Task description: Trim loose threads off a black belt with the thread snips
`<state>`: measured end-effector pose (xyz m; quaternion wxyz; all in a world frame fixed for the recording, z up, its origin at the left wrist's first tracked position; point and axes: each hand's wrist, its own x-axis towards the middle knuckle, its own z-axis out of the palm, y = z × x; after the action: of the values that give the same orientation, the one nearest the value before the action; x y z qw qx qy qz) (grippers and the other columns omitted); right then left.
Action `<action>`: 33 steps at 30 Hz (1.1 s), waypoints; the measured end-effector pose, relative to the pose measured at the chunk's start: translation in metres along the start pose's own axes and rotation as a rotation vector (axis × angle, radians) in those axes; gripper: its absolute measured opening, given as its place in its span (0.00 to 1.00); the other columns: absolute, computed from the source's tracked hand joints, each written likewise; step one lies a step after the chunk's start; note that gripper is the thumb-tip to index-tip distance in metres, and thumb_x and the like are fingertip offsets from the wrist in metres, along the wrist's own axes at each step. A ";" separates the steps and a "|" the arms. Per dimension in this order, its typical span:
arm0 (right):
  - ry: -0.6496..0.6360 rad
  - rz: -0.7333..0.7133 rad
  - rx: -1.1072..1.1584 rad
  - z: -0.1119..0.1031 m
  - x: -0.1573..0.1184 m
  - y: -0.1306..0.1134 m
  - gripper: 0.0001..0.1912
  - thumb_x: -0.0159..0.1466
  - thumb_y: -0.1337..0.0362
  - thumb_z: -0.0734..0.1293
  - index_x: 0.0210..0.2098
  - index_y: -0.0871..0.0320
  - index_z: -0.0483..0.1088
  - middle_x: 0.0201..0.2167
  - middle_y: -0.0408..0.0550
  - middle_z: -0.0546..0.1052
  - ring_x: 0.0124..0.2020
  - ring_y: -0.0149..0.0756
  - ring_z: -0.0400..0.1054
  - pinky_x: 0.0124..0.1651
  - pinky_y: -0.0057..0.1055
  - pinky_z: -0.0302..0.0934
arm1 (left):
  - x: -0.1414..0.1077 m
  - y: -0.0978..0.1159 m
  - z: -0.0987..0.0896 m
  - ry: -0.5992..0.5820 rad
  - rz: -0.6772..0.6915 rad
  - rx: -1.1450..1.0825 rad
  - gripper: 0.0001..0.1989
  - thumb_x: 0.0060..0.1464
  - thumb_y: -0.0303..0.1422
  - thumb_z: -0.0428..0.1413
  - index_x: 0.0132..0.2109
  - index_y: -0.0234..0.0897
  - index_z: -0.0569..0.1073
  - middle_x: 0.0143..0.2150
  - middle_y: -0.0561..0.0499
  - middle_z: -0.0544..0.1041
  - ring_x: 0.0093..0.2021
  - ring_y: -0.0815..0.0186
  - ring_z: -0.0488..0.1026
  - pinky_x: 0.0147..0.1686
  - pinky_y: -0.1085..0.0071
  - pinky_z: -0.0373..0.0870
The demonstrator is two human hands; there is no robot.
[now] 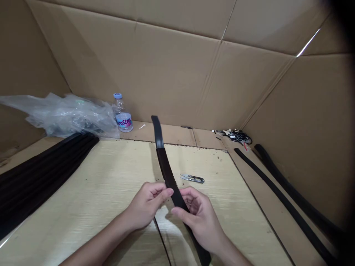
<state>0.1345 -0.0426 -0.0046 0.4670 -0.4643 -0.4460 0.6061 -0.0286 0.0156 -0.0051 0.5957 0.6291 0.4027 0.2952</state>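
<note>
A long, flat dark strip [165, 168] runs away from me over the board, its far part wrapped in a dark brown sleeve with a ridged right edge. A smoother, shinier black end [158, 131] sticks out beyond the sleeve. My left hand [151, 203] pinches the strip's left edge between thumb and fingers. On the other edge, my right hand [198, 216] grips it with thumb on top, the fingers curled at the side and partly hidden. Just past my right hand lie thread snips [192, 178] with a dark handle, touched by neither hand.
A pile of dark strips [47, 173] lies at left, below a clear plastic bag [74, 114] and a water bottle [123, 118]. Two black strips [280, 199] lie along the right side. Tangled black cords [240, 136] sit in the back right corner. Cardboard walls [172, 70] enclose the pale board [111, 170].
</note>
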 end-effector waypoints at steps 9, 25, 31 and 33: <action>-0.004 -0.064 0.046 0.001 -0.004 -0.002 0.10 0.64 0.61 0.65 0.44 0.56 0.65 0.40 0.48 0.73 0.35 0.29 0.66 0.36 0.25 0.61 | 0.001 -0.002 0.002 0.056 0.020 0.036 0.20 0.57 0.44 0.51 0.28 0.31 0.72 0.23 0.53 0.69 0.25 0.72 0.62 0.27 0.78 0.59; 0.042 -0.007 0.044 0.003 0.000 -0.002 0.17 0.64 0.55 0.64 0.48 0.57 0.70 0.36 0.50 0.74 0.30 0.30 0.67 0.32 0.27 0.62 | 0.002 0.001 0.000 0.008 0.003 -0.060 0.19 0.55 0.44 0.53 0.29 0.30 0.72 0.26 0.51 0.72 0.28 0.70 0.66 0.31 0.76 0.63; -0.029 0.008 0.070 0.003 -0.002 -0.001 0.14 0.57 0.61 0.72 0.40 0.58 0.68 0.36 0.47 0.74 0.35 0.33 0.68 0.36 0.28 0.65 | -0.001 0.005 0.000 -0.008 0.007 -0.070 0.19 0.54 0.43 0.55 0.28 0.29 0.74 0.24 0.51 0.73 0.26 0.70 0.66 0.29 0.77 0.63; -0.024 0.031 0.113 0.003 -0.003 0.002 0.15 0.57 0.61 0.71 0.37 0.57 0.62 0.29 0.42 0.71 0.27 0.29 0.66 0.24 0.24 0.62 | -0.002 0.007 0.001 -0.006 0.004 -0.021 0.20 0.55 0.43 0.53 0.26 0.29 0.73 0.22 0.52 0.71 0.24 0.72 0.65 0.27 0.78 0.62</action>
<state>0.1316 -0.0464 -0.0054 0.4776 -0.4366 -0.4094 0.6432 -0.0279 0.0133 0.0014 0.6029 0.6246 0.3966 0.2985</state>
